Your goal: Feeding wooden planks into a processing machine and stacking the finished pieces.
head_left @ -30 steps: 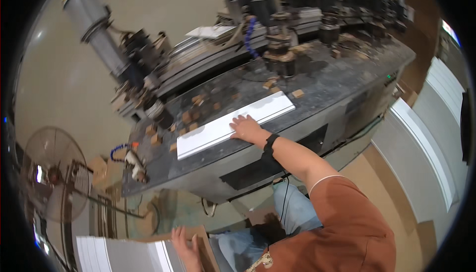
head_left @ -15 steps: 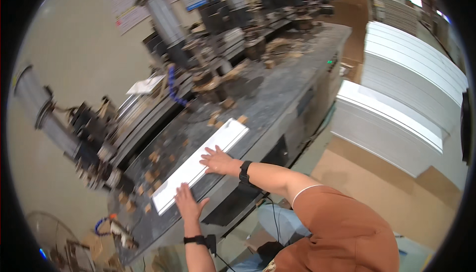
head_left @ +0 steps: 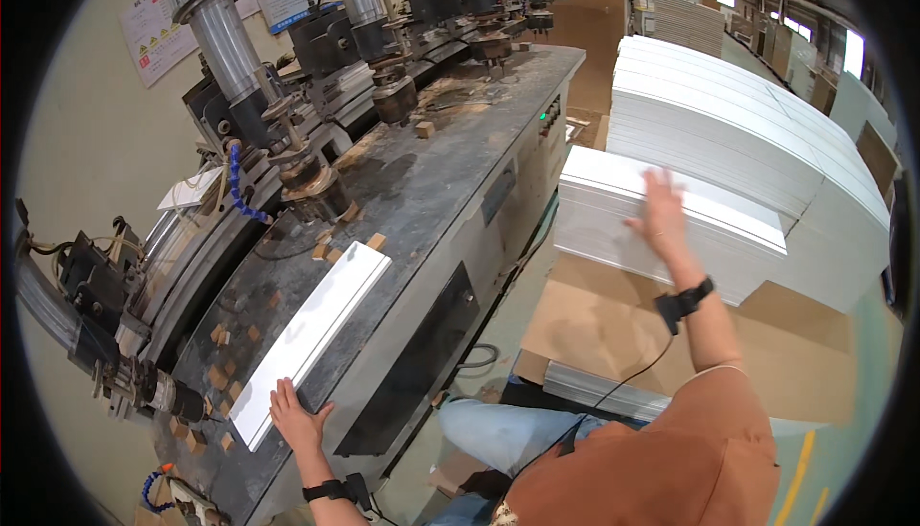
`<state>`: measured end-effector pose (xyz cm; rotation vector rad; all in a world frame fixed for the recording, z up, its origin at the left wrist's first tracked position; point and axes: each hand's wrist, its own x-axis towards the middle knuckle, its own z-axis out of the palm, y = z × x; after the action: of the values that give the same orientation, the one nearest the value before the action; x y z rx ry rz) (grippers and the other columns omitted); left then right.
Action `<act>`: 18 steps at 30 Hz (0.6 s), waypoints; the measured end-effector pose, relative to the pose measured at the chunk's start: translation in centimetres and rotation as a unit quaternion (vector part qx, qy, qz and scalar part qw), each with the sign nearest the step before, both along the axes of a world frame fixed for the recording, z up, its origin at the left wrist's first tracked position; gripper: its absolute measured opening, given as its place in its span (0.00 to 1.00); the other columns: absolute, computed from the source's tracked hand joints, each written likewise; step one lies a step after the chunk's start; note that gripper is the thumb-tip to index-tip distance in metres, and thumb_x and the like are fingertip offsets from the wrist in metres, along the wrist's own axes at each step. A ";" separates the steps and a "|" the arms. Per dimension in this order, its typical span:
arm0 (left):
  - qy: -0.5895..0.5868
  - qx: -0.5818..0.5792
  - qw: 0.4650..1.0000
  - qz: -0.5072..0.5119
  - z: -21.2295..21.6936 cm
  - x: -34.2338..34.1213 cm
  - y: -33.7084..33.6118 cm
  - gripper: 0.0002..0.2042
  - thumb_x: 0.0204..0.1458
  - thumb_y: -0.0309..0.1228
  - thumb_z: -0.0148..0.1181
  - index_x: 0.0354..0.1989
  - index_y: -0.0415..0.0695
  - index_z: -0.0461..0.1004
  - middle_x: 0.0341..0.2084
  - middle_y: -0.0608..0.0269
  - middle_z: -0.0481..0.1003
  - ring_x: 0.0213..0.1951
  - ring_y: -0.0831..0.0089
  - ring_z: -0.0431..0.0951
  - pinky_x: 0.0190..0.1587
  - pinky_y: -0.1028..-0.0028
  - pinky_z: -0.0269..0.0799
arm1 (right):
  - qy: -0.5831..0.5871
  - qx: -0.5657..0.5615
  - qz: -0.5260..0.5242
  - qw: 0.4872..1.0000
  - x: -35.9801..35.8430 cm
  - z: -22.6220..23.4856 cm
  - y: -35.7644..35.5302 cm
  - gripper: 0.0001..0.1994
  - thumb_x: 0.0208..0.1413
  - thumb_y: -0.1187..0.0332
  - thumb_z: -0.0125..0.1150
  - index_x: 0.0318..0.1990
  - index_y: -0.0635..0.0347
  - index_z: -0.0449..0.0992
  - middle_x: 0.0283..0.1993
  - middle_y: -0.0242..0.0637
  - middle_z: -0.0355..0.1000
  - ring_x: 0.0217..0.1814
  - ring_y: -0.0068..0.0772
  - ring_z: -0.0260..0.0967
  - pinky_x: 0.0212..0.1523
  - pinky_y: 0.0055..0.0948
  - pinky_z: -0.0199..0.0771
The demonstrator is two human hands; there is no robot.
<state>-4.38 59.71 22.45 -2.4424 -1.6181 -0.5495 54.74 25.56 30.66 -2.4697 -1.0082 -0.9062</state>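
Note:
A long white panel (head_left: 321,320) lies at a slant on the dark machine table (head_left: 402,210), along its near edge. My left hand (head_left: 299,416) rests with spread fingers on the near end of this panel. Off to the right, my right hand (head_left: 663,217) is over a stack of white panels (head_left: 604,170), its fingers apart and slightly blurred. Whether its fingertips touch the top panel I cannot tell. Nothing is gripped in either hand. Each wrist wears a black band.
Machine heads with metal cylinders (head_left: 222,42) stand along the table's far side. Small wooden blocks (head_left: 218,376) lie scattered beside the panel. A larger stack of white boards (head_left: 709,95) rises behind the panel stack. Brown cardboard (head_left: 594,325) lies below it. A cable trails from my right wrist.
The view has swung to the right. My right hand has left the panel on the table and moved over to the stack at right. My left hand stays on the panel's near end.

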 end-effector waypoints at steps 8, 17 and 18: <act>0.002 -0.030 0.999 0.035 0.0 0.3 -0.7 0.52 0.26 0.46 0.77 0.64 0.45 0.57 0.64 0.58 0.58 0.65 0.54 0.54 0.65 0.53 0.49 | 0.058 -0.092 -0.172 0.979 3.5 -0.2 -9.2 0.40 0.36 0.52 0.73 0.54 0.68 0.64 0.58 0.47 0.64 0.67 0.48 0.53 0.67 0.55 0.48; -0.015 -0.007 1.000 0.025 0.5 1.1 -0.4 0.50 0.28 0.52 0.74 0.64 0.45 0.58 0.64 0.58 0.58 0.65 0.53 0.54 0.65 0.50 0.49 | -0.091 0.020 0.095 0.991 -1.0 -2.2 -2.6 0.20 0.42 0.84 0.53 0.46 0.60 0.74 0.48 0.42 0.74 0.53 0.45 0.70 0.52 0.37 0.71; -0.019 -0.015 0.999 0.021 0.6 1.0 -0.5 0.50 0.29 0.52 0.73 0.64 0.46 0.58 0.64 0.58 0.58 0.66 0.53 0.53 0.65 0.50 0.47 | -0.102 0.026 0.147 0.984 -2.6 -1.7 -0.6 0.19 0.42 0.84 0.53 0.44 0.58 0.75 0.45 0.42 0.75 0.50 0.44 0.72 0.50 0.37 0.73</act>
<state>-3.33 59.26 23.09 -2.4265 -1.7000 -0.5734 52.18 25.00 28.96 -2.1418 -1.3551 -1.0840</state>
